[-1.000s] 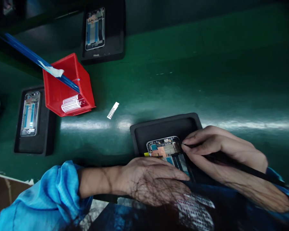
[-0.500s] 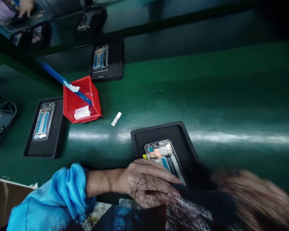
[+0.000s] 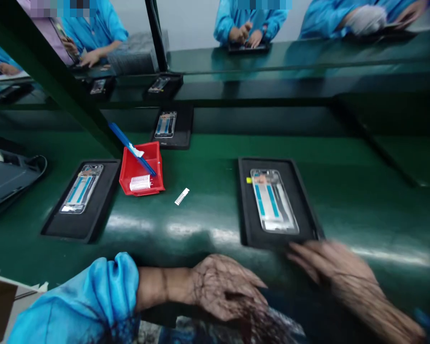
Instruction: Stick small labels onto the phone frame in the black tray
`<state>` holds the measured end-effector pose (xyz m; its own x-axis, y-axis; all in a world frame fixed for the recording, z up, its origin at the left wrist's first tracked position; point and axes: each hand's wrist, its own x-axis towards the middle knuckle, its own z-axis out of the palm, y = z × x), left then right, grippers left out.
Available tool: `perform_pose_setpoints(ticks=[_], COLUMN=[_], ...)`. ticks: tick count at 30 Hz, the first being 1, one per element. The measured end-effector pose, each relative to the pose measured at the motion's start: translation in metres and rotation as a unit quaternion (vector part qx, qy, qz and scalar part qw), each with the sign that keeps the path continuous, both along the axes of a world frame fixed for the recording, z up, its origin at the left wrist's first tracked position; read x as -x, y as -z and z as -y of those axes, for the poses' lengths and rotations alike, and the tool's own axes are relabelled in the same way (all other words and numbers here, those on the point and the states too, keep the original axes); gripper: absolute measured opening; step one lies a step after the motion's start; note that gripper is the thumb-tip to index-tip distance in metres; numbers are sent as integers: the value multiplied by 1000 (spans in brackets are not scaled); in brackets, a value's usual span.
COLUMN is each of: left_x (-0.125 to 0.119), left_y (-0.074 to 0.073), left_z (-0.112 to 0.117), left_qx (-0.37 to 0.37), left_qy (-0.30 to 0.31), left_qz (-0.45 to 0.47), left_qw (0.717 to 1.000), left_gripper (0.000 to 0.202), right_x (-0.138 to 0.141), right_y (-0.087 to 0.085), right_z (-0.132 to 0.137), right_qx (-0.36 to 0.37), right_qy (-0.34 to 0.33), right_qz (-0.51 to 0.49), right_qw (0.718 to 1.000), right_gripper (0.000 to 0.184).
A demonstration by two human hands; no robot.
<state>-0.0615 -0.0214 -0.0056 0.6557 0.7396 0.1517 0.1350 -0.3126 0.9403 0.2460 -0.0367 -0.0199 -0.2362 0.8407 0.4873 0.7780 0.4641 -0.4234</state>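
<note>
A black tray [image 3: 244, 215] lies on the green belt and holds an opened phone [image 3: 274, 200] with blue strips and a small yellow tab at its far left corner. My right hand [image 3: 329, 267], blurred by motion, sits just below the tray's near edge with its fingers stretched out toward that edge and nothing visible in them. My left hand [image 3: 229, 286], in a blue sleeve, rests palm down at the belt's front edge, left of the tray, holding nothing.
A red bin [image 3: 127, 179] with a white perforated roll and a blue stick [image 3: 129, 145] stands left of centre. A white strip [image 3: 181, 196] lies loose. Two more trays with phones [image 3: 80, 188] [image 3: 166, 125] lie left and behind. People in blue [image 3: 243, 28] work across.
The tray with the phone has moved away from me and to the right. My right hand left the phone and pulled back to the tray's near edge; the black tool is no longer visible. The view tilted up.
</note>
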Motion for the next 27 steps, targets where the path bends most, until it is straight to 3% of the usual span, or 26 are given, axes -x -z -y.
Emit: perform_pose_setpoints(ticks=[2,8,11,13,15,17,20,23,27], left_x=[-5,-9,-9,-10,-10,-10,-10,-11,-12], left_y=[-7,-11,-8,-6,-6,-7,-9,-11,-14], left_z=[-11,-30,-37,-43,-48,-51,-51,-48,-44], left_qx=[20,45,47,45,47,53,64,77,88], left_qy=[7,-117,-160,-182,-195,-202,-204,-190,-162], left_qz=[53,32,21,17,13,6,-6,-10,-2], left_qw=[998,992,986,982,980,978,977,979,983], left_gripper=[14,16,11,10,12,14,15,12,11], right_x=[-11,-10,0,5,10,17,37,58,69], right_y=[6,23,23,20,15,11,2,-12,-20], right_z=[-48,-186,-226,-238,-235,-213,-152,-81,-24], right_qx=[-23,-45,-54,-64,-80,-96,-98,-75,-64], right_qy=[7,75,101,111,120,122,95,28,-37], right_qz=[62,75,44,15,-22,-64,-115,-121,-86], right_qw=[998,993,992,992,989,986,984,989,994], right_gripper=[14,29,31,30,30,29,21,13,27])
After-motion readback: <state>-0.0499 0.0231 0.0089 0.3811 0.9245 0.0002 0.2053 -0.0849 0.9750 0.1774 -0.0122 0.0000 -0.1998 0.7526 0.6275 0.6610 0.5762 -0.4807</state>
